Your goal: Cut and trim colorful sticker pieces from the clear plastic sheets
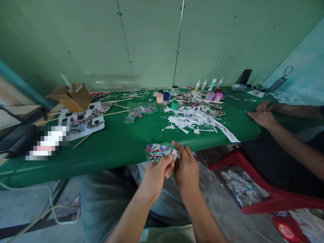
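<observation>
My left hand [157,173] and my right hand [186,168] meet just in front of the near edge of the green table [118,145], above my lap. Both are closed, pinching a small colourful printed cut-out [159,152] sealed in clear plastic. The left thumb and fingers grip its right end from below. The right fingers pinch the same end from the side. The piece sticks out to the left, flat and roughly level.
White paper scraps [192,119] lie in a heap mid-table, with small paint pots [167,96] and glue bottles [204,84] behind. A cardboard box [72,97] and printed sheets [83,121] sit left. Another person's hands [263,113] rest on the right edge, near a red plastic chair [255,189].
</observation>
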`<state>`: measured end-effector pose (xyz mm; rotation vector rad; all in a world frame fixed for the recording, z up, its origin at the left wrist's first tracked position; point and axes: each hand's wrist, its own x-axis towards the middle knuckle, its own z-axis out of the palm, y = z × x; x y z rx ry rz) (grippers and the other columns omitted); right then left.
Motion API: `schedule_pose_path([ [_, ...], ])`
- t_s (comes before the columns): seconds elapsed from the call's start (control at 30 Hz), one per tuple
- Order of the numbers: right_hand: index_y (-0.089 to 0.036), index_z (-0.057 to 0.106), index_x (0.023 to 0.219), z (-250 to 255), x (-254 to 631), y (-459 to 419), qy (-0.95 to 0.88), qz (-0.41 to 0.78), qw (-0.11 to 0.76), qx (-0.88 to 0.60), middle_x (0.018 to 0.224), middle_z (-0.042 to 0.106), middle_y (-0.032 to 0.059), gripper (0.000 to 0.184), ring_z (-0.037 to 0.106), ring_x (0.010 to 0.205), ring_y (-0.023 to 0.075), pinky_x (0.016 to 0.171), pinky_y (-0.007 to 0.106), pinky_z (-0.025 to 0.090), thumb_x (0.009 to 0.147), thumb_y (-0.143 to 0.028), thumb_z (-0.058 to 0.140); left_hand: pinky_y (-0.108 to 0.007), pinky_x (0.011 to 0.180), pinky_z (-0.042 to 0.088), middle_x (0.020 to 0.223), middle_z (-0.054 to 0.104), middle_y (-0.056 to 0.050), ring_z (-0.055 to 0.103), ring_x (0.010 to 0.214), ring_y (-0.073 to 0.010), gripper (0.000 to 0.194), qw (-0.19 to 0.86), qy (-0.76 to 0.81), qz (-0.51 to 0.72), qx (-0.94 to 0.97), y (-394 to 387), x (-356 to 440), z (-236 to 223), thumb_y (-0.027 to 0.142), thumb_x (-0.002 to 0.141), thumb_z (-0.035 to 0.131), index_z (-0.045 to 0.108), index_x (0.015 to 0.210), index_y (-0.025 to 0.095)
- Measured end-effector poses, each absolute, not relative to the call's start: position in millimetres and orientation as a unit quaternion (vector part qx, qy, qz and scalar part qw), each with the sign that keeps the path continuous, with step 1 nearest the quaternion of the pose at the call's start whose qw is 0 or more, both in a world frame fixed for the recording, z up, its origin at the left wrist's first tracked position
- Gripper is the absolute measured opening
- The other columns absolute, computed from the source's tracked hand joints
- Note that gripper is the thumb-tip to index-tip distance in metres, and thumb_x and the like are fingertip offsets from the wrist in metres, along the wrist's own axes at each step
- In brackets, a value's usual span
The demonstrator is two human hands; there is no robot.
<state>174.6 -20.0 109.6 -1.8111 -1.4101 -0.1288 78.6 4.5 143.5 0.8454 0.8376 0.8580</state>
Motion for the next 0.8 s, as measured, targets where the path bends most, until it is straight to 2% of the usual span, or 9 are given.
schedule_pose_path([
  [0.17, -0.023, 0.066, 0.113, 106.0, 174.3, -19.2, -0.554, -0.067, 0.439, -0.704, 0.085, 0.062, 0.0045, 0.037, 0.06, 0.065, 0.0163, 0.053, 0.024, 0.042, 0.085, -0.013, 0.044, -0.022, 0.046, 0.026, 0.039, 0.035, 0.006, 0.033, 0.041, -0.0056, 0.032, 0.718, 0.407, 0.399, 0.398, -3.1, 82.1, 145.1, 0.032, 0.073, 0.063, 0.047, 0.05, 0.017],
  [0.37, -0.019, 0.068, 0.099, 97.7, 194.2, -6.3, -0.523, -0.02, 0.46, -0.718, 0.085, 0.065, 0.0064, 0.034, 0.06, 0.071, 0.0169, 0.061, 0.026, 0.042, 0.086, -0.012, 0.038, -0.023, 0.046, 0.026, 0.04, 0.035, 0.005, 0.032, 0.041, -0.0052, 0.037, 0.739, 0.389, 0.379, 0.398, -4.9, 82.1, 144.7, 0.033, 0.074, 0.06, 0.041, 0.046, 0.018],
  [0.43, -0.018, 0.068, 0.096, 96.9, 200.2, -6.8, -0.527, 0.027, 0.486, -0.697, 0.084, 0.066, 0.0056, 0.031, 0.059, 0.072, 0.0163, 0.063, 0.026, 0.043, 0.085, -0.014, 0.039, -0.023, 0.046, 0.026, 0.041, 0.035, 0.005, 0.033, 0.041, -0.0055, 0.037, 0.725, 0.393, 0.398, 0.401, -1.2, 81.2, 143.5, 0.034, 0.075, 0.06, 0.042, 0.047, 0.018],
  [0.5, -0.017, 0.067, 0.093, 100.9, 201.9, -11.1, -0.509, 0.096, 0.524, -0.676, 0.074, 0.063, 0.0024, 0.027, 0.055, 0.062, 0.0141, 0.057, 0.024, 0.041, 0.085, -0.017, 0.041, -0.023, 0.046, 0.026, 0.04, 0.034, 0.005, 0.033, 0.041, -0.0059, 0.036, 0.71, 0.396, 0.419, 0.405, 2.8, 80.6, 142.7, 0.035, 0.077, 0.06, 0.044, 0.05, 0.018],
  [0.63, -0.017, 0.063, 0.09, 122.1, 193.4, -21.7, -0.448, 0.245, 0.612, -0.604, 0.06, 0.052, -0.0036, 0.023, 0.042, 0.047, 0.0096, 0.047, 0.021, 0.035, 0.09, -0.034, 0.047, -0.022, 0.046, 0.027, 0.044, 0.039, 0.006, 0.035, 0.043, -0.0066, 0.032, 0.674, 0.407, 0.437, 0.435, 4.3, 81.9, 144.1, 0.041, 0.079, 0.06, 0.053, 0.06, 0.016],
  [0.73, -0.019, 0.055, 0.073, 137.1, 185.9, -23.4, -0.44, 0.342, 0.624, -0.548, 0.057, 0.051, -0.0044, 0.027, 0.039, 0.043, 0.0076, 0.044, 0.021, 0.034, 0.087, -0.042, 0.054, -0.022, 0.046, 0.03, 0.046, 0.041, 0.005, 0.037, 0.046, -0.008, 0.034, 0.653, 0.414, 0.423, 0.473, 1.1, 83.2, 145.1, 0.043, 0.078, 0.063, 0.051, 0.06, 0.017],
  [0.8, -0.019, 0.051, 0.068, 142.2, 186.7, -22.5, -0.425, 0.345, 0.626, -0.554, 0.055, 0.048, -0.0051, 0.029, 0.039, 0.043, 0.0076, 0.044, 0.021, 0.034, 0.086, -0.042, 0.056, -0.022, 0.048, 0.034, 0.049, 0.043, 0.004, 0.04, 0.048, -0.0091, 0.035, 0.64, 0.408, 0.412, 0.504, 1.6, 80.3, 145.1, 0.045, 0.081, 0.061, 0.051, 0.061, 0.017],
])
